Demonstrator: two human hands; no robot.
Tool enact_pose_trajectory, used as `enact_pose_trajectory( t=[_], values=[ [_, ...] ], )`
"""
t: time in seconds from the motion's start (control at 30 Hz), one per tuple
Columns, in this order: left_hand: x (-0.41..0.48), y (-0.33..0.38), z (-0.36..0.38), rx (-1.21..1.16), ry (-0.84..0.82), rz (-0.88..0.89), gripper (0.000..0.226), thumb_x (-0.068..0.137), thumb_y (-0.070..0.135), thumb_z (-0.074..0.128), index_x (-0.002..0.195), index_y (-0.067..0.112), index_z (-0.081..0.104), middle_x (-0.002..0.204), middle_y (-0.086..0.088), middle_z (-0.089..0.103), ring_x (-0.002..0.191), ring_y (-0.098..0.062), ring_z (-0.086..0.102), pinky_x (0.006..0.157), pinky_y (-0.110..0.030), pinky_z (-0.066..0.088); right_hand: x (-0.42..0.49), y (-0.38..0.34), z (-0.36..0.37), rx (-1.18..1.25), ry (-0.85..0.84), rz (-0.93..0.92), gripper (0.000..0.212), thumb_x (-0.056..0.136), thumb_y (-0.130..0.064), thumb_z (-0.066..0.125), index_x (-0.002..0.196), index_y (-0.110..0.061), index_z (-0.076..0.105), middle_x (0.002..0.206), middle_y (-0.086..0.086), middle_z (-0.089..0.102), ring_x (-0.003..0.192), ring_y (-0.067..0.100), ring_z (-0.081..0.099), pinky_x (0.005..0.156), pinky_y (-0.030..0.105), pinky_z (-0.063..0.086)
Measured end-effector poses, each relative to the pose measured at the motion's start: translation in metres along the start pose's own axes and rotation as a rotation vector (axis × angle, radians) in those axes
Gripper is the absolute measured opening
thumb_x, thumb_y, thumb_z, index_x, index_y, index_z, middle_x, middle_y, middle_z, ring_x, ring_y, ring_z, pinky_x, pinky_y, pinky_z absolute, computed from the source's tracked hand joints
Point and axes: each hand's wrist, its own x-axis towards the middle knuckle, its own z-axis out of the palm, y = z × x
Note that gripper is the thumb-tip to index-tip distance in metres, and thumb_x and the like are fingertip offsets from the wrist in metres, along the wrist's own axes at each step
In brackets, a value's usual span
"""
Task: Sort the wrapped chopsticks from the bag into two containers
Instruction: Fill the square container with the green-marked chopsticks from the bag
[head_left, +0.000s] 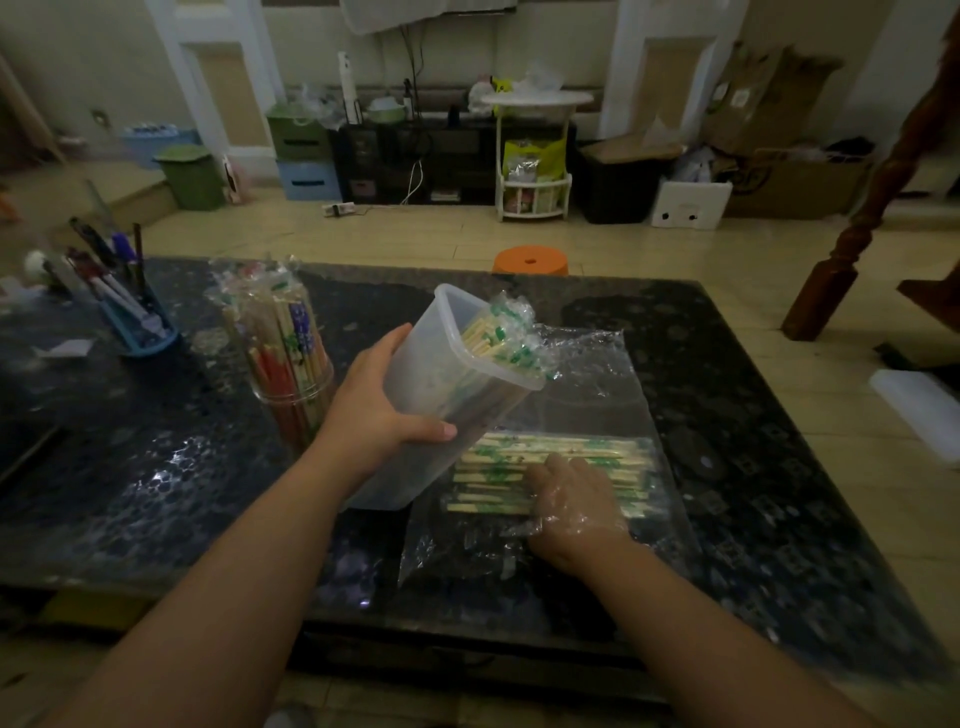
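Observation:
My left hand (387, 402) grips a tall translucent plastic container (447, 415), tilted with its mouth toward the far right. Green-printed wrapped chopsticks (501, 338) stick out of that mouth. A clear plastic bag (613, 395) lies flat on the dark table, with a pile of green-printed wrapped chopsticks (582, 457) inside it. My right hand (571, 506) is inside the bag, under the film, resting on that pile; I cannot tell whether its fingers hold any. To the left stands a round clear container (293, 384) full of chopsticks with red, blue and green wrappers.
The dark patterned table (156, 493) carries a blue pen holder (137, 332) with pens at the far left and a scrap of white paper (65, 348). Beyond the table's far edge sits an orange stool (530, 261). A wooden post (857, 223) stands at the right.

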Motion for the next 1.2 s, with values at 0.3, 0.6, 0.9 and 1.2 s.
enact_pose_trajectory(
  t=[0.3,0.6,0.9,1.2],
  values=[
    [0.000,-0.001,0.000,-0.004,-0.001,0.006,0.127,0.036,0.051,0.086,0.151,0.041,0.032,0.148,0.011,0.038,0.134,-0.017,0.040,0.110,-0.053,0.038,-0.002,-0.002,-0.003,0.008,-0.008,-0.019,0.042,0.087,-0.046,0.059,0.123,-0.028,0.050,0.118,-0.003,0.051,0.110,0.022,0.044,0.100,0.038,0.033],
    [0.001,-0.002,-0.002,-0.010,-0.010,-0.004,0.128,0.036,0.051,0.088,0.151,0.043,0.031,0.149,0.011,0.038,0.135,-0.017,0.040,0.111,-0.055,0.038,0.002,-0.006,-0.010,-0.147,-0.090,-0.057,0.026,0.095,-0.034,0.052,0.117,-0.023,0.059,0.118,0.005,0.061,0.112,0.025,0.049,0.098,0.040,0.031],
    [0.001,-0.002,-0.005,-0.023,-0.018,0.004,0.126,0.037,0.052,0.088,0.150,0.042,0.033,0.148,0.012,0.040,0.133,-0.018,0.043,0.108,-0.056,0.040,-0.020,-0.023,-0.027,-0.133,-0.257,-0.088,0.043,0.098,-0.018,0.048,0.140,-0.016,0.043,0.134,0.015,0.055,0.120,0.034,0.055,0.096,0.044,0.046],
    [-0.001,-0.003,-0.006,-0.036,0.003,0.016,0.125,0.037,0.049,0.089,0.149,0.039,0.035,0.146,0.009,0.044,0.130,-0.018,0.046,0.107,-0.054,0.043,-0.030,-0.035,-0.087,-0.146,-0.153,-0.211,0.029,0.091,-0.032,0.053,0.115,-0.020,0.062,0.112,0.010,0.065,0.101,0.032,0.062,0.074,0.036,0.043]
  ],
)
